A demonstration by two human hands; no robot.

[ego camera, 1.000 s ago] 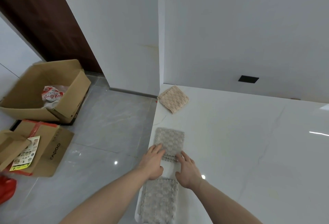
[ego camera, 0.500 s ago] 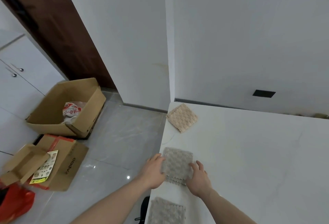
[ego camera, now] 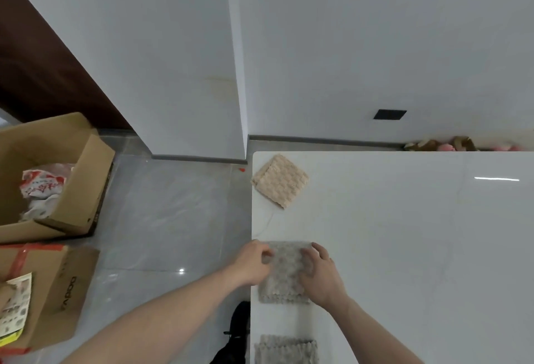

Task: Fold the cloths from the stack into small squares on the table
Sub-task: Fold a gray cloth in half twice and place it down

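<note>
A glossy white rectangular table point(ego camera: 404, 248) stands against a plain white wall point(ego camera: 375, 45), with grey polished floor tiles point(ego camera: 173, 219) to its left. On the table, near its left edge, lies a grey textured cloth folded into a small square point(ego camera: 284, 274). The left hand point(ego camera: 254, 262) rests at the cloth's left edge with its fingers curled onto the fabric; motion blur makes it unclear whether the fingers pinch the edge or only press on it. The right hand point(ego camera: 320, 274) lies on the right part of the same cloth, fingers bent and pressing down on the upper surface. The scalloped near edge of the grey cloth shows between the two wrists. A beige textured cloth folded into a small square point(ego camera: 279, 181) sits at the far left corner of the table, turned diagonally, well apart from the hands. A second grey textured cloth point(ego camera: 286, 349) lies at the near edge of the view, just beside the table's left edge and partly cut off by the frame. On the floor at the left stand an open brown cardboard box point(ego camera: 72, 178) holding a red-and-white printed plastic bag point(ego camera: 43, 187), and a closed brown cardboard box with red tape point(ego camera: 57, 291). A dark shoe point(ego camera: 237, 332) shows below the table edge.
</note>
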